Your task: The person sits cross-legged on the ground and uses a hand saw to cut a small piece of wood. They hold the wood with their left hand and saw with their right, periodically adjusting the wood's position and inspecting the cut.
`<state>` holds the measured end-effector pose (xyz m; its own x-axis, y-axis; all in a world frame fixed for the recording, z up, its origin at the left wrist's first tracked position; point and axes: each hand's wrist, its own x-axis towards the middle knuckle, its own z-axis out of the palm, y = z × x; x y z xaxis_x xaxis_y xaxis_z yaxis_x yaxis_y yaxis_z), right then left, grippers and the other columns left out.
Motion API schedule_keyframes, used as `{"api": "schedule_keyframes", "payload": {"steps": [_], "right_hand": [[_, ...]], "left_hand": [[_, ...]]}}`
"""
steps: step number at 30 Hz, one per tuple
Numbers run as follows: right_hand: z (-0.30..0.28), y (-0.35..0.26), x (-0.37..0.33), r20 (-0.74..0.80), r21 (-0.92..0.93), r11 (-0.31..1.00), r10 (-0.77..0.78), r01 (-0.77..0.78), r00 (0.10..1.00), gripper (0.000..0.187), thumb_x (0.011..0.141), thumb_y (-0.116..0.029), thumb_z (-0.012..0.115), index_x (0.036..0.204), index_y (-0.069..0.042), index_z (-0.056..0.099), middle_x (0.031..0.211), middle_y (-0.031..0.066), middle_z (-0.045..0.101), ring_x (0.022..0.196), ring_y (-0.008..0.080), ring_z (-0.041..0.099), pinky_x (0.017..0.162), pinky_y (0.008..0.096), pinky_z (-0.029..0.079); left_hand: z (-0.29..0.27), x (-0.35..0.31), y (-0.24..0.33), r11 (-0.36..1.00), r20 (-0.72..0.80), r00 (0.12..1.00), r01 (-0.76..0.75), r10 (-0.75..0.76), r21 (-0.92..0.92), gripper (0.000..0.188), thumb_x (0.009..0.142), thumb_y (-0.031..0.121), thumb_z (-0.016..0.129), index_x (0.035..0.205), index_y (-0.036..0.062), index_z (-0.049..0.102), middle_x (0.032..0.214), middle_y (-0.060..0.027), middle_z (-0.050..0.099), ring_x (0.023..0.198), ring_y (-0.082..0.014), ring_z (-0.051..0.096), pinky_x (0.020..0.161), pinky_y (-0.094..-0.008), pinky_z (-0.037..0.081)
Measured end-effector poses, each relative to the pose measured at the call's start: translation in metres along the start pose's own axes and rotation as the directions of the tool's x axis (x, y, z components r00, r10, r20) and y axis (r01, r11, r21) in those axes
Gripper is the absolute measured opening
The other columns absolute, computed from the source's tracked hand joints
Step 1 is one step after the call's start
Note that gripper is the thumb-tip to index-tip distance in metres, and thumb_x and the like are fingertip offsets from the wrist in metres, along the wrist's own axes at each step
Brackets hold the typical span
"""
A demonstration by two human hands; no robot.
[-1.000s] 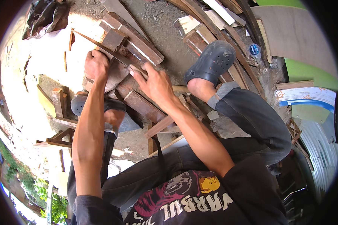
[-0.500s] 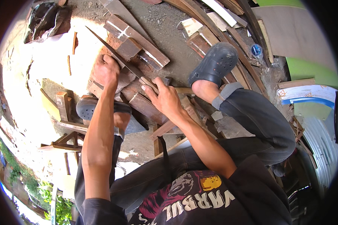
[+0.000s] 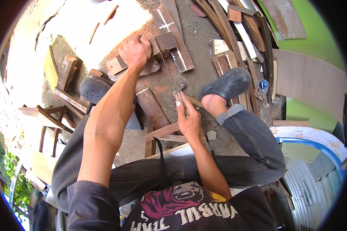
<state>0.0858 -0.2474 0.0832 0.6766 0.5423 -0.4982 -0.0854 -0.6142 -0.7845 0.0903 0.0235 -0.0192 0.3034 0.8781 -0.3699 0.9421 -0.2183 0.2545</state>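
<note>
My right hand (image 3: 188, 117) is closed round the handle of a handsaw (image 3: 168, 70), its thin blade seen nearly edge-on and pointing away from me. The blade's far end meets a brown wood piece (image 3: 155, 47). On that piece my left hand (image 3: 136, 51) presses down with curled fingers; the fingertips are hidden. A stone-like block (image 3: 150, 67) lies beneath the left hand. Just right of the piece is a squarish brown wood block (image 3: 166, 41), resting on a longer plank (image 3: 186, 61) with white marks. Beyond the saw handle lies what looks like a hammer (image 3: 182, 86).
My dark clogs (image 3: 235, 82) stand either side of the work. Long wood strips (image 3: 229, 38) are heaped at the upper right, beside a curved board (image 3: 308, 75). A small wooden frame (image 3: 46, 119) is at the left. Another plank (image 3: 152, 106) lies nearer me.
The view has shifted, so the scene sits further right. The saw has drawn back towards me with my right hand, its blade now steeper in view. My left hand still presses on the wood.
</note>
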Motion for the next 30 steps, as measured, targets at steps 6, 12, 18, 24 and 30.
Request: {"api": "schedule_keyframes", "payload": {"steps": [6,12,18,24,30], "right_hand": [[0.024,-0.027,0.068,0.0,-0.089,0.994,-0.062,0.061,0.998,0.047,0.104,-0.031,0.055,0.137,0.003,0.059,0.127,0.0265,0.066,0.124,0.0364,0.062,0.101,0.037,0.049],[0.012,-0.001,0.007,-0.001,-0.178,0.984,-0.008,0.008,1.0,0.047,0.103,-0.029,0.058,0.14,0.001,0.058,0.127,0.0271,0.066,0.121,0.0353,0.065,0.096,0.0386,0.052],[0.027,0.002,0.026,-0.061,-0.248,0.961,-0.139,0.119,0.988,0.045,0.102,-0.026,0.059,0.14,-0.001,0.059,0.12,0.0281,0.069,0.116,0.0335,0.068,0.092,0.0382,0.052],[-0.001,-0.003,-0.012,-0.014,-0.208,0.978,-0.001,-0.002,1.0,0.046,0.103,-0.026,0.058,0.138,0.004,0.058,0.125,0.0289,0.067,0.117,0.0331,0.067,0.097,0.0372,0.05],[0.042,-0.027,0.075,-0.047,-0.13,0.987,-0.106,0.099,0.993,0.047,0.103,-0.026,0.058,0.138,0.006,0.057,0.128,0.0311,0.064,0.123,0.0336,0.064,0.1,0.0374,0.049]], "left_hand": [[-0.002,-0.006,0.003,0.994,-0.032,0.997,-0.074,0.072,-0.082,0.041,0.096,0.033,0.046,0.106,0.0072,0.075,0.12,-0.0132,0.071,0.121,-0.0288,0.061,0.104,-0.0494,0.036],[-0.001,-0.009,-0.008,0.991,-0.044,0.998,-0.051,0.045,-0.126,0.037,0.095,0.033,0.048,0.102,0.0077,0.075,0.111,-0.012,0.073,0.112,-0.0284,0.063,0.103,-0.0489,0.037],[0.0,-0.009,-0.004,0.979,-0.119,0.989,-0.104,0.084,-0.177,0.038,0.094,0.031,0.047,0.101,0.0054,0.075,0.108,-0.0141,0.073,0.113,-0.0299,0.063,0.102,-0.0488,0.038],[0.002,-0.006,-0.005,0.992,-0.074,0.995,-0.071,0.063,-0.108,0.041,0.098,0.036,0.046,0.107,0.0091,0.076,0.108,-0.0122,0.074,0.11,-0.0272,0.063,0.098,-0.0465,0.037],[0.001,-0.003,0.0,0.986,-0.067,0.994,-0.094,0.085,-0.138,0.04,0.098,0.035,0.046,0.103,0.0087,0.076,0.105,-0.0124,0.074,0.109,-0.0278,0.063,0.098,-0.0466,0.038]]}}
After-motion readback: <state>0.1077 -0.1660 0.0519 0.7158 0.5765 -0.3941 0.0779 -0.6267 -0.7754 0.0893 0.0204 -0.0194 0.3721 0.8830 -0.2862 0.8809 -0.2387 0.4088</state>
